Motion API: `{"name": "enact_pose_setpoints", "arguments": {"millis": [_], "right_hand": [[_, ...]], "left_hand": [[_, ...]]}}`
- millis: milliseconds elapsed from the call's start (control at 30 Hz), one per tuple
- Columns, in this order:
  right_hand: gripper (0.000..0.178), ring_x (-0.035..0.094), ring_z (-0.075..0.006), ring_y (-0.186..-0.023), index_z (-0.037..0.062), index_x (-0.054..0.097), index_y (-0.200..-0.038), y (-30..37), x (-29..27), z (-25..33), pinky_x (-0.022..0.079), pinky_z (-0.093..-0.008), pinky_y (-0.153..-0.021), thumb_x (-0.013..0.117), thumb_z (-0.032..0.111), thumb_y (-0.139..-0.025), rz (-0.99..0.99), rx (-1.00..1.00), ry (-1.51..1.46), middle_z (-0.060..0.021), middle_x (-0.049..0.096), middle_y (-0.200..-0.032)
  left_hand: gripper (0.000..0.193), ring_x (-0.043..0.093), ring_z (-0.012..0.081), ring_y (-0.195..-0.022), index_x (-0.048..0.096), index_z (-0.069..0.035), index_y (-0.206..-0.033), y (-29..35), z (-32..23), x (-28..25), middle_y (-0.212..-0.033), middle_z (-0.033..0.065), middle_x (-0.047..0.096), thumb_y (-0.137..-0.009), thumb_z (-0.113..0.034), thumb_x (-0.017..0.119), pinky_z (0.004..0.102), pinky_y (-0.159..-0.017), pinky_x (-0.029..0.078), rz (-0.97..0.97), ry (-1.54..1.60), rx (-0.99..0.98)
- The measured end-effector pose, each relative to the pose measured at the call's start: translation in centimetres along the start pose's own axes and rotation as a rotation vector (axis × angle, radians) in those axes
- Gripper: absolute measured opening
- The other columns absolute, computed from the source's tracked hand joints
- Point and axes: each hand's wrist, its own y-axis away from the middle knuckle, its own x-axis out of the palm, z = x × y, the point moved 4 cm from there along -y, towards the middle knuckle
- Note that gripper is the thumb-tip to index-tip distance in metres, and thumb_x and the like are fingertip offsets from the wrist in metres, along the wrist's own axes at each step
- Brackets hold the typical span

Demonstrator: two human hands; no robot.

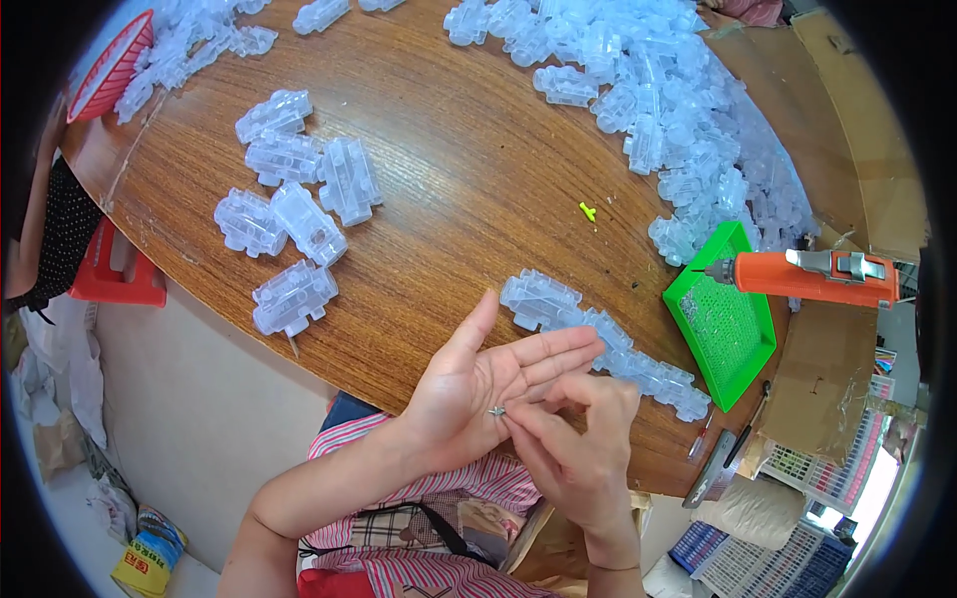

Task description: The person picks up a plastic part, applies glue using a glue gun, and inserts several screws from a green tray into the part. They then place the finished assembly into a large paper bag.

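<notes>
A small silvery metal piece [497, 411], too small to make out fully, lies on the palm of the left hand [461, 384], above the near edge of the tabletop [439, 199]. That hand is turned palm up, fingers extended and thumb raised, cradling the piece without clenching. The right hand [583, 448] has its thumb and fingers drawn together right beside the piece; whether they grasp it, I cannot tell.

Just beyond the fingers, a row of clear plastic housings [653, 376] slants toward the tabletop's near right corner. Past the row's end, by the right edge, a green tray [746, 375] sits tilted in view with small grey bits in it, and an orange electric screwdriver [832, 279] points its tip leftward above the tray's far end. A small yellow-green piece [588, 212] lies alone farther in from the near edge.

Six more clear housings [307, 224] form a loose cluster toward the left edge. A large heap of similar parts [648, 90] covers the far right corner, and a red basket [112, 68] stands at the far left.
</notes>
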Motion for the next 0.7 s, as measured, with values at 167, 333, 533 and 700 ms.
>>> {"name": "enact_pose_setpoints", "arguments": {"millis": [167,333,533,700], "right_hand": [[0.022,0.05,-0.0212,-0.087,0.0116,0.069,-0.096,0.3,0.9,-0.3,0.036,-0.0364,-0.075,0.073,0.012,-0.074,-0.076,-0.001,-0.024,-0.0019,0.053,-0.102],[0.014,0.049,-0.0248,-0.089,0.0086,0.066,-0.092,0.2,1.0,-1.3,0.037,-0.0369,-0.077,0.07,0.009,-0.079,-0.152,0.111,-0.096,-0.0063,0.054,-0.103],[0.012,0.046,-0.0277,-0.091,0.0076,0.064,-0.09,-3.7,0.2,-3.9,0.037,-0.038,-0.079,0.068,0.003,-0.08,-0.26,0.07,0.009,-0.0111,0.052,-0.105],[0.013,0.048,-0.0283,-0.093,0.0051,0.061,-0.09,-6.5,2.2,-5.0,0.039,-0.04,-0.08,0.068,0.003,-0.079,-0.101,-0.064,0.046,-0.0099,0.052,-0.107]], "left_hand": [[0.085,0.023,0.0271,-0.145,0.024,0.008,-0.146,-0.3,-0.2,-0.1,-0.153,0.022,0.026,-0.098,-0.062,0.017,0.0394,-0.119,0.016,0.028,0.044,0.073],[0.069,0.039,0.0232,-0.136,0.038,0.005,-0.14,0.0,-0.3,0.2,-0.145,0.0178,0.042,-0.101,-0.052,0.03,0.0354,-0.114,0.03,-0.124,-0.157,0.067],[0.053,0.054,0.0239,-0.122,0.045,0.008,-0.132,1.2,-0.4,-0.5,-0.131,0.0191,0.054,-0.103,-0.035,0.04,0.0366,-0.108,0.042,-0.311,-0.318,0.103],[0.058,0.048,0.0257,-0.129,0.04,0.009,-0.135,1.2,-0.5,-1.7,-0.137,0.022,0.048,-0.103,-0.04,0.039,0.0381,-0.109,0.039,-0.33,-0.259,0.073]]}}
